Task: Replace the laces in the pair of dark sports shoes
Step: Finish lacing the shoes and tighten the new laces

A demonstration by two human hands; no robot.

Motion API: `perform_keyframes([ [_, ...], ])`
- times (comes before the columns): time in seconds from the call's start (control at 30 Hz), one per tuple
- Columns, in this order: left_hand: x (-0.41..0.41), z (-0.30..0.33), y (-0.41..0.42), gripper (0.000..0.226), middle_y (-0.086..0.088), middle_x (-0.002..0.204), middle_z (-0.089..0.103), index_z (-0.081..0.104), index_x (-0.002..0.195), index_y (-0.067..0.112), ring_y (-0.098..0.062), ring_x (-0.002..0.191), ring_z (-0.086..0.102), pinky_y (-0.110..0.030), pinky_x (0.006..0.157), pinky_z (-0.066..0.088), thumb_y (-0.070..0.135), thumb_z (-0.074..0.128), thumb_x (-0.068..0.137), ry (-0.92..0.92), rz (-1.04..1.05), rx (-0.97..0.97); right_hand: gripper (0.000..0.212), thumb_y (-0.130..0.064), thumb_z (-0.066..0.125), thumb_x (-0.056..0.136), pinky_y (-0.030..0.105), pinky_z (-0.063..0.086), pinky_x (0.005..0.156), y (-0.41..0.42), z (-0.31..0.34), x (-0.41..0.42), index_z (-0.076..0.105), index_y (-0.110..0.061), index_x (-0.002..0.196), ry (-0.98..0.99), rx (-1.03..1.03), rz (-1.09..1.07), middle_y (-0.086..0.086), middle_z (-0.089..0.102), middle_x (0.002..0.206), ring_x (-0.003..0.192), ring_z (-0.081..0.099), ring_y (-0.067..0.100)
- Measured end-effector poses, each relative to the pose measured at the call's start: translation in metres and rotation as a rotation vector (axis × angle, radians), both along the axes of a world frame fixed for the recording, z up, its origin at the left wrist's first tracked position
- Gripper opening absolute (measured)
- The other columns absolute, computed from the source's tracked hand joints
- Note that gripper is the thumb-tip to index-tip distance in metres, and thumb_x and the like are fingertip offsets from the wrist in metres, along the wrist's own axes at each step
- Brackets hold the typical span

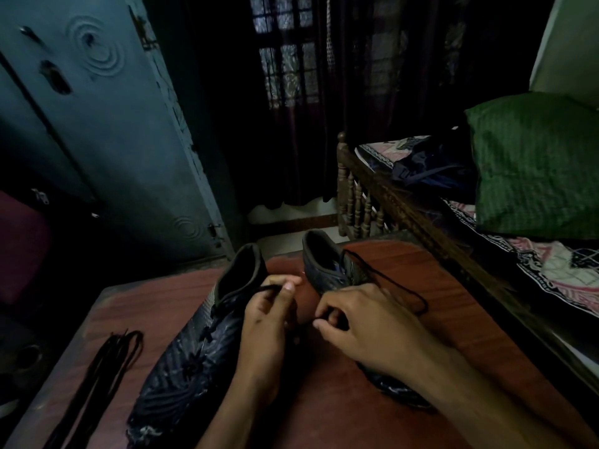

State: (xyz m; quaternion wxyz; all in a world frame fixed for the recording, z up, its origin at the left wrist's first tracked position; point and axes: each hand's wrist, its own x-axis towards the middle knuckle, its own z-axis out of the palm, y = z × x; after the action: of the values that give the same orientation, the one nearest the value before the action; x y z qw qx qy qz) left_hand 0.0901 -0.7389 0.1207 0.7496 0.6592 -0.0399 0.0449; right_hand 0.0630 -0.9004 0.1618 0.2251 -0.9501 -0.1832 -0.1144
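The room is lying in deep shadow, so much of the dark detail is blurring together. My right forearm is covering the middle and toe of the right shoe [327, 267], leaving only its heel opening and a dark sliver by the table's near right side showing. The toe of the left shoe [191, 351] is fading into the gloom near the table's front edge, and the spare laces [107, 371] are running off the bottom of the frame at the front left corner.

Beyond the table [324, 400], a blue door [107, 124] is standing at the left, a dark curtain [324, 92] is hanging behind, and a bed [421, 215] with a green pillow [538, 163] and a dark bag [431, 170] is sitting to the right.

Both shoes are lying lengthwise from front to back, heels toward the far edge and toes toward me, the left one slanting toward the front left corner, the right one near the far edge.

My left hand [269, 322] is pinching a lace end [269, 288] above the left shoe's tongue. My right hand [366, 322] is curling thumb and forefinger around what is probably a thin lace [398, 286] that is looping out from the right shoe.
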Motion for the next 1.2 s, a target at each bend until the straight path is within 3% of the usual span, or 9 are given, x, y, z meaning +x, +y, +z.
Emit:
perform_keyframes([
  [0.1,-0.008,0.005,-0.007,0.02,0.0,0.08,0.069,0.074,0.089,0.021,-0.013,0.08,0.063,-0.029,0.076,0.051,0.029,0.061,0.101,-0.076,-0.125,0.088,0.012,-0.04,0.062,0.09,0.019,0.045,0.064,0.006,-0.003,-0.002,0.064,-0.029,0.095,-0.075,0.065,0.067,-0.013,0.066,0.092,0.073,0.055,0.001],
  [0.17,-0.011,0.011,-0.01,0.032,0.001,0.074,0.068,0.075,0.072,0.023,-0.01,0.075,0.063,-0.022,0.07,0.05,0.036,0.057,0.096,-0.001,-0.186,0.037,0.008,-0.033,0.065,0.089,0.006,0.033,0.06,0.009,-0.002,-0.004,0.066,-0.028,0.094,-0.081,0.113,0.131,-0.013,0.065,0.091,0.066,0.048,-0.009],
  [0.27,-0.014,0.014,-0.007,0.04,-0.004,0.066,0.066,0.072,0.063,0.016,-0.012,0.065,0.064,-0.022,0.062,0.051,0.032,0.056,0.096,0.102,-0.268,-0.055,0.008,-0.03,0.065,0.09,0.006,0.033,0.065,0.012,-0.003,-0.007,0.067,-0.024,0.095,-0.058,0.112,0.285,-0.016,0.061,0.089,0.068,0.044,-0.016],
  [0.43,-0.012,0.014,0.0,0.017,-0.012,0.071,0.063,0.068,0.074,0.008,-0.019,0.065,0.063,-0.026,0.061,0.054,0.022,0.069,0.084,0.2,-0.329,-0.15,0.009,-0.028,0.069,0.09,0.001,0.026,0.063,0.011,-0.004,-0.008,0.072,-0.024,0.096,-0.026,0.135,0.387,-0.022,0.048,0.078,0.065,0.043,-0.02],
  [0.7,-0.011,0.013,-0.001,0.004,-0.014,0.097,0.067,0.057,0.079,0.014,-0.02,0.067,0.063,-0.034,0.061,0.054,0.013,0.058,0.083,0.194,-0.313,-0.426,0.015,-0.029,0.068,0.09,0.004,0.032,0.06,0.003,-0.003,-0.006,0.072,-0.028,0.105,-0.071,0.251,0.376,-0.016,0.066,0.079,0.058,0.052,-0.003],
  [0.8,-0.009,0.012,-0.001,0.008,-0.009,0.077,0.058,0.048,0.082,0.016,-0.021,0.073,0.064,-0.035,0.071,0.06,0.017,0.046,0.089,0.223,-0.245,-0.515,0.012,-0.024,0.07,0.089,0.008,0.038,0.056,-0.019,0.0,0.009,0.072,-0.029,0.1,-0.186,0.328,0.208,-0.018,0.068,0.08,0.059,0.059,0.002],
  [0.97,-0.007,0.003,-0.006,0.02,0.004,0.067,0.054,0.05,0.084,0.016,-0.012,0.066,0.059,-0.029,0.063,0.055,0.013,0.062,0.099,0.094,-0.051,-0.059,0.018,-0.004,0.07,0.087,0.003,0.038,0.074,-0.058,-0.005,0.037,0.073,-0.02,0.096,-0.292,0.411,-0.103,-0.018,0.063,0.094,0.085,0.06,-0.006],
  [1.07,-0.007,-0.003,-0.007,0.024,0.016,0.072,0.068,0.059,0.101,0.012,-0.002,0.064,0.063,-0.024,0.063,0.055,0.009,0.079,0.087,-0.072,-0.105,0.228,0.033,-0.002,0.067,0.088,0.009,0.042,0.077,-0.056,-0.019,0.044,0.07,-0.022,0.114,-0.224,0.367,-0.039,-0.012,0.06,0.116,0.088,0.061,0.006],
  [1.2,-0.006,-0.01,-0.004,0.004,0.005,0.087,0.078,0.076,0.087,0.021,-0.01,0.083,0.074,-0.03,0.075,0.056,0.019,0.079,0.089,-0.132,-0.102,0.414,0.037,-0.007,0.064,0.093,0.006,0.037,0.07,-0.046,-0.031,0.045,0.066,-0.025,0.124,-0.128,0.332,0.039,-0.015,0.056,0.122,0.081,0.057,0.012],
])
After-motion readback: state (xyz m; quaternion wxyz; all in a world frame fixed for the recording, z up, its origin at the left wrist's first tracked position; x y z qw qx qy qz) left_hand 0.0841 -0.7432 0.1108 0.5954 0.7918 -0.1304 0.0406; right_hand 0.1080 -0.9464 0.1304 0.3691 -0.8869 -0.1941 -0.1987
